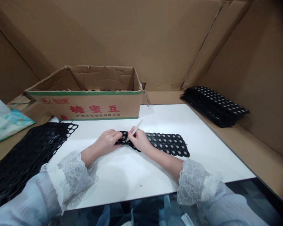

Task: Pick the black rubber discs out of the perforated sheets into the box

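A black strip [171, 143] with rows of pale round discs lies across the white board, its right part flat. Its left end is gripped by my left hand [109, 140], the fingers closed on it. My right hand [139, 140] pinches a thin white stick [138, 125], tilted up to the right, its lower tip at the strip close to my left fingers. What exactly the tip touches is too small to tell.
An open cardboard box [96, 106] with red lettering stands behind my hands. Black perforated sheets [21, 157] are piled at the left, near a floral packet [9, 122]. Black dotted strips [214, 106] are stacked at the back right. Cardboard walls [132, 37] surround the white board [202, 141].
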Available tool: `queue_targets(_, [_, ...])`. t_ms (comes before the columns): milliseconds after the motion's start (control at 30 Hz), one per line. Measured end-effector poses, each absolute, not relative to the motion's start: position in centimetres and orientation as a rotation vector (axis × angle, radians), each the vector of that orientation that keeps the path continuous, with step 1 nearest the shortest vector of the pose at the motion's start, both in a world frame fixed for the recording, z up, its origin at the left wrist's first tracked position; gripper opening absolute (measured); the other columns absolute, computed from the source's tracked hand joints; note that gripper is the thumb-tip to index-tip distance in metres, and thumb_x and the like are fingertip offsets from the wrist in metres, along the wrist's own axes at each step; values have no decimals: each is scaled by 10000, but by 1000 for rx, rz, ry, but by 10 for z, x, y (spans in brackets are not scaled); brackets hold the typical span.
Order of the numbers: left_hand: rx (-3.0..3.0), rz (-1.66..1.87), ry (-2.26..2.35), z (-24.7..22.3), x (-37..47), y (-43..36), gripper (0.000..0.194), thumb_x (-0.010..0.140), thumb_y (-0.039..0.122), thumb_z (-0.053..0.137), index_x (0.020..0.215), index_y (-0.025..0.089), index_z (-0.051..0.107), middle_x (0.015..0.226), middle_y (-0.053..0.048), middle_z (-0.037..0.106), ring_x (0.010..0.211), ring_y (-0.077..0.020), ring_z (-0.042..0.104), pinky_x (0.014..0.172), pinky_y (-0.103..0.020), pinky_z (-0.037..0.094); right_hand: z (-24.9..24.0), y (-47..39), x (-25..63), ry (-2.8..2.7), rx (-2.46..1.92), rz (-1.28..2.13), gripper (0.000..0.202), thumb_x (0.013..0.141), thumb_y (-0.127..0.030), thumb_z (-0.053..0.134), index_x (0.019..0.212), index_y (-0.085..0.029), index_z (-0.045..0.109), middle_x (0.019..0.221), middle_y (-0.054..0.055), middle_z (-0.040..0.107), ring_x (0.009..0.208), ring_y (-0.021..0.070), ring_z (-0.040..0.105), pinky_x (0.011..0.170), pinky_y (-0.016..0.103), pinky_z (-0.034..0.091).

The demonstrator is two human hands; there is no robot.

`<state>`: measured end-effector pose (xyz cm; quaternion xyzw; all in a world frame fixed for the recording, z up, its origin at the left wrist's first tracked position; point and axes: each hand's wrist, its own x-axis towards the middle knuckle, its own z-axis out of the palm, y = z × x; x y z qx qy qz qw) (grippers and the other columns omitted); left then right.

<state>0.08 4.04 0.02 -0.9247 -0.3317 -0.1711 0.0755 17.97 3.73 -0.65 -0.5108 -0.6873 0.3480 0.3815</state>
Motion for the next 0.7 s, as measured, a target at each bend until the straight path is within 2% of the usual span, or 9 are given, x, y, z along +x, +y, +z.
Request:
queue_targets(133, [-2838,-376,-895,11,-9,44,160,712,119,457,850,160,527,789,-50,589,740,-170,519,718,-303,391,-10,42,182,-1505,-1278,1083,210,778,-383,359,686,-195,373,522,-54,446,330,72,450,332,174,312])
queue_targets(267, [-2895,-374,-956,14,-4,46,238,709,184,496,943,172,537,891,-55,594,830,-192,520,771,-330,381,-8,45,183,-1574,-1287,1034,194,758,-362,407,677,-186,404,519,-44,474,344,78,492,316,158,321])
queue_targets(533, [-2995,-658,-1294,11,9,40,283,632,165,535,913,200,541,933,-28,571,883,-187,515,784,-315,391,-11,52,183,-1607,-1320,1065,177,770,-340,399,697,-180,410,537,-27,529,323,80,500,321,164,335])
queue_targets(700, [-3004,-535,-1169,11,-1,44,341,644,116,510,973,204,527,993,-34,568,930,-184,510,803,-314,388,-9,51,181,-1599,-1348,1097,187,769,-358,386,704,-183,407,549,-19,528,320,79,471,321,183,342])
